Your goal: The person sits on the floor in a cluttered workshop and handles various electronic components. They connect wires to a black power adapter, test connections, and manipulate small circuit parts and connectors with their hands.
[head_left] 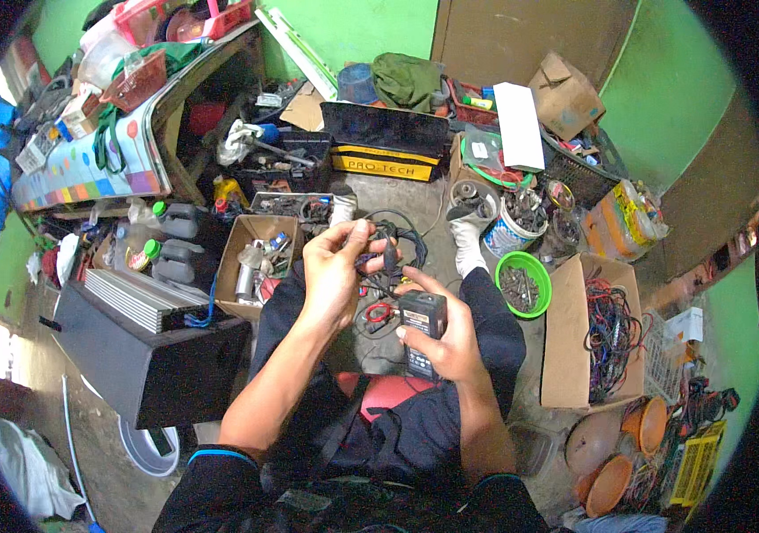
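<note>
Your right hand (444,333) is wrapped around a small black box-shaped device (421,333), a meter or tester by the look of it, thumb on its near face and fingers curled behind, so the grip is closed firmly on it; it sits just below the centre of the view, over your lap. Your left hand (335,266), at about eleven o'clock from that device, is raised with thumb and fingertips pinched on a thin dark probe or plug (389,256) that trails into a bundle of black leads (402,240); how tightly it is nipped you cannot tell, as the fingers hide the contact. A small red loop of wire (379,312) lies just beside the device at its ten o'clock. Around you: an open cardboard box of parts (251,266) at nine o'clock from your left hand, a black amplifier case (144,342) further out at eight, a green bowl of small metal bits (524,284) at three o'clock, and a tall carton of tangled wires (588,333) beyond it.
</note>
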Motion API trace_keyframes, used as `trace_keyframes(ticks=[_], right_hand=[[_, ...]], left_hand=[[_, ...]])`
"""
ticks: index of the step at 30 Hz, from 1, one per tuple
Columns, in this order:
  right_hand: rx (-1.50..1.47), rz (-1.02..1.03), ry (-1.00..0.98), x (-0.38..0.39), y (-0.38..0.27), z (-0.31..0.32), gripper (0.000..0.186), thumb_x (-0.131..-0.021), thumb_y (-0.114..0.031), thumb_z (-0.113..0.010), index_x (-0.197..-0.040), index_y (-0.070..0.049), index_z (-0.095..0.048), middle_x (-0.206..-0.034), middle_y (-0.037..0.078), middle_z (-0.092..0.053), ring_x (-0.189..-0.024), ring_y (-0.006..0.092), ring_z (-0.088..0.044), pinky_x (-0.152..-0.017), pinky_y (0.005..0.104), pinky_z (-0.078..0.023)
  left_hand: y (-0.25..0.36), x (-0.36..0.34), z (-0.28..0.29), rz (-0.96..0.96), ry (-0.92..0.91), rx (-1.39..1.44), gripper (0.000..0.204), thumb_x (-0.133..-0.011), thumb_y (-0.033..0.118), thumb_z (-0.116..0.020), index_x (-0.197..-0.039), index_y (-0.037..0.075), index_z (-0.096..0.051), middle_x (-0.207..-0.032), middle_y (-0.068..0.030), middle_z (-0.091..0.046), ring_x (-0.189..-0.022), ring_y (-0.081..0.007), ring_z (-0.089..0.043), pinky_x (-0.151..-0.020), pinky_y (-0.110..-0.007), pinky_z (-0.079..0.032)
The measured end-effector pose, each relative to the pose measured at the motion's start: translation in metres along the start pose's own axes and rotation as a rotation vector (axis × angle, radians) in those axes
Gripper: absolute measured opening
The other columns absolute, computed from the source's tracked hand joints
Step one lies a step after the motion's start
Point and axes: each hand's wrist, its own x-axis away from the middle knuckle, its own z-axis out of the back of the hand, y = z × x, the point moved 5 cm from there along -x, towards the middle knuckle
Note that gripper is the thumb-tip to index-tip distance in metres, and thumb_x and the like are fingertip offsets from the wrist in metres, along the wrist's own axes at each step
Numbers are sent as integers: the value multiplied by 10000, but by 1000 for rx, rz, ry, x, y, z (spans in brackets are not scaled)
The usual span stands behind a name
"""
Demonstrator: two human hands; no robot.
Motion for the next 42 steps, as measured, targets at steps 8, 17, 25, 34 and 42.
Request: trace_keyframes(ticks=[8,17,25,34,42], right_hand=[[-400,-210,-240,-4,10,-3,730,-662,8,-730,-1319,16,-411,-1097,94,-579,-876,146,-606,-744,282,-515],[111,234,-112,2,-2,6,561,-607,69,-679,-1141,-46,-551,-1075,143,-529,-899,235,-599,-779,324,-500],[821,216,189,8,-33,1,584,-568,52,-634,-1145,-18,-582,-1043,186,-515,-912,338,-594,-803,377,-482],[1077,227,231,10,-29,-12,807,-581,28,-646,-1343,58,-383,-1137,200,-462,-815,328,-643,-641,383,-529],[979,205,105,15,-8,-18,670,-584,-80,-687,-1229,-79,-505,-1161,151,-495,-953,350,-619,-723,415,-558]], left_hand=[[7,-4,-7,-221,-76,-189,112,-792,-4,-705,-855,-67,-637,-1023,-114,-586,-751,-187,-663,-643,-255,-578],[-26,-24,16,236,-140,70,171,-921,168,-560,-992,14,-582,-969,-78,-627,-636,-101,-562,-609,-284,-519],[15,-1,-8,125,-333,-130,200,-893,60,-580,-1073,-28,-563,-957,-105,-623,-839,-199,-648,-699,-360,-587],[-32,47,23,420,-178,-190,230,-929,188,-453,-994,-23,-520,-862,-118,-583,-659,-227,-648,-503,-306,-558],[-27,36,31,209,-93,-20,189,-915,11,-406,-1069,-47,-498,-1134,-233,-580,-861,-292,-666,-734,-327,-584]])
